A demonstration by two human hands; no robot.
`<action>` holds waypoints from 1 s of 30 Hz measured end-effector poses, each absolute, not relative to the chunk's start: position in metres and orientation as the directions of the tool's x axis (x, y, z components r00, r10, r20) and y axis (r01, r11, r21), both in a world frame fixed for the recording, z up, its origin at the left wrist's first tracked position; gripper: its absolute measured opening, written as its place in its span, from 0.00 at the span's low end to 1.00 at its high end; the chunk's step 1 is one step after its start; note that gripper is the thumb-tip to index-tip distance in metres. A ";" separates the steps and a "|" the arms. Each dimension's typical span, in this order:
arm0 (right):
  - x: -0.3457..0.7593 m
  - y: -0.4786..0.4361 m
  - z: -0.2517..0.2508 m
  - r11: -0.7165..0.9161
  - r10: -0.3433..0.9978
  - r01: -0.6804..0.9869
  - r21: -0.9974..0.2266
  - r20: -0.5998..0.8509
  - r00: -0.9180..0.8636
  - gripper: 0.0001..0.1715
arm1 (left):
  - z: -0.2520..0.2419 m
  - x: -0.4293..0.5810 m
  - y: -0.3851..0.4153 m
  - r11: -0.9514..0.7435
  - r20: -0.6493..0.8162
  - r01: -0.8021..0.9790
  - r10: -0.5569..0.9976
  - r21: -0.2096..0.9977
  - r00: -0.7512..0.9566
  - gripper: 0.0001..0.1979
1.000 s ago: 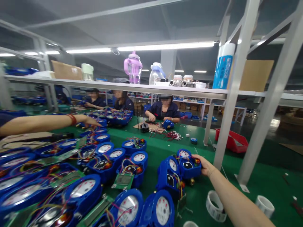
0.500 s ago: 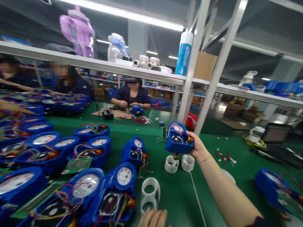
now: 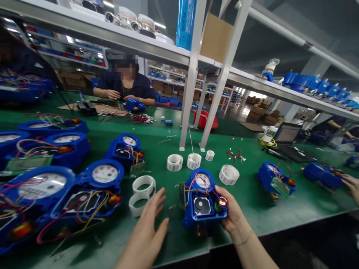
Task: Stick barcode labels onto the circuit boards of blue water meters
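Observation:
In my right hand (image 3: 231, 213) is a blue water meter (image 3: 202, 203), gripped by its right side. Its lid is off, so the white dial, a black part, coloured wires and an orange-red component show. A green circuit board (image 3: 181, 196) hangs at its left side by the wires. My left hand (image 3: 148, 228) is open, fingers apart and holding nothing, to the left of the meter. Just beyond its fingertips stand white label rolls (image 3: 142, 196). More label rolls (image 3: 193, 161) lie behind the held meter.
Several open blue water meters (image 3: 103, 179) crowd the left side. Two more meters (image 3: 276, 179) sit to the right, where another person's hand (image 3: 352, 186) reaches in. Metal shelf posts (image 3: 189, 86) rise from the table. Across it, a co-worker (image 3: 126, 82) sits near loose connectors (image 3: 141, 118).
My right hand has drawn the water meter nearer to me. My left hand has come up further into view, opened out. The view has turned to the right and down.

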State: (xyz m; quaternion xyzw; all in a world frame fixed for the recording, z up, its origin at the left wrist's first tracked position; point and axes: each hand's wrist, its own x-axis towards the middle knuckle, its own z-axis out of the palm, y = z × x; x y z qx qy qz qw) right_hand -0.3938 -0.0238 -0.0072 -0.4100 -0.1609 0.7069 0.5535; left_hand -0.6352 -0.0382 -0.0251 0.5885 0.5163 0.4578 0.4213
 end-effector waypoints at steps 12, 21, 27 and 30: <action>-0.366 -0.033 0.000 -0.238 0.954 -0.277 -0.931 -0.277 0.112 0.37 | 0.015 -0.606 -0.032 0.416 -0.382 -0.319 0.909 0.852 0.167 0.38; -0.399 -0.053 0.064 0.649 0.757 0.564 -0.510 0.506 -0.414 0.52 | 0.036 -0.618 -0.049 0.334 -0.341 -0.416 0.938 0.846 0.059 0.35; -0.423 -0.030 0.069 0.719 0.690 0.575 -0.390 0.503 -0.521 0.47 | 0.051 -0.617 -0.067 0.324 -0.319 -0.384 0.945 0.865 0.079 0.37; -0.414 -0.031 0.069 0.753 0.653 0.506 -0.421 0.575 -0.493 0.48 | 0.054 -0.616 -0.074 0.269 -0.261 -0.401 0.962 0.876 0.076 0.40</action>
